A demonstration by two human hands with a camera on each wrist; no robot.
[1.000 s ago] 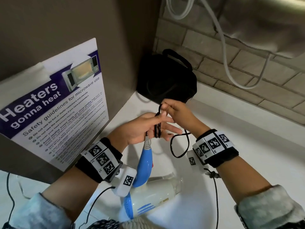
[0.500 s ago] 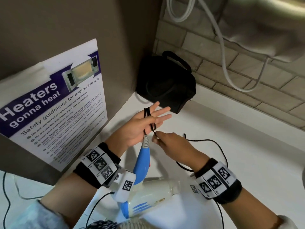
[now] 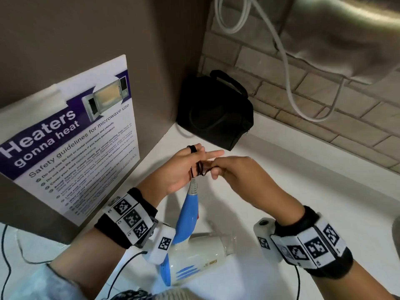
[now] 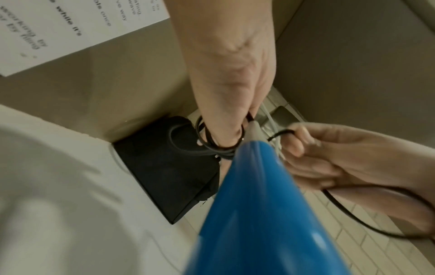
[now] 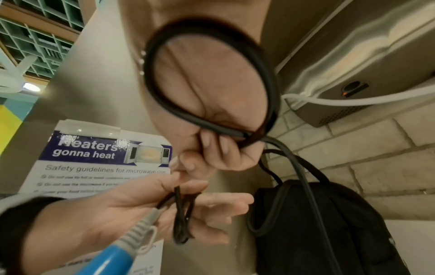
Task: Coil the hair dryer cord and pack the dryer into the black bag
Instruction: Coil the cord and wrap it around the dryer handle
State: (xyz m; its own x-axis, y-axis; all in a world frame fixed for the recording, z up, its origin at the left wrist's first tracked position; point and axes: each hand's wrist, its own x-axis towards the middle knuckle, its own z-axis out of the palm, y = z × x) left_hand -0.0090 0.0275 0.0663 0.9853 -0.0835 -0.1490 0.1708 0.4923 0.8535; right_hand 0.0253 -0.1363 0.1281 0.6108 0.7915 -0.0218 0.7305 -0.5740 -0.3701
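Observation:
A white and blue hair dryer lies on the white counter, its blue handle raised toward my hands. Its black cord is wound in a few loops round the straight fingers of my left hand. My right hand is close beside the left fingertips and pinches the cord. A slack loop hangs under its palm. The black bag stands in the corner behind the hands; whether its zip is open is hidden.
A microwave safety poster leans on the brown wall at left. A brick wall runs behind the counter, with a white hose hanging from a metal appliance. Thin black cables trail at lower left.
My right hand dropped below the left hand with the cord, then came back up beside the left fingertips. The slack cord on the counter at right is gone from view. The left hand stayed.

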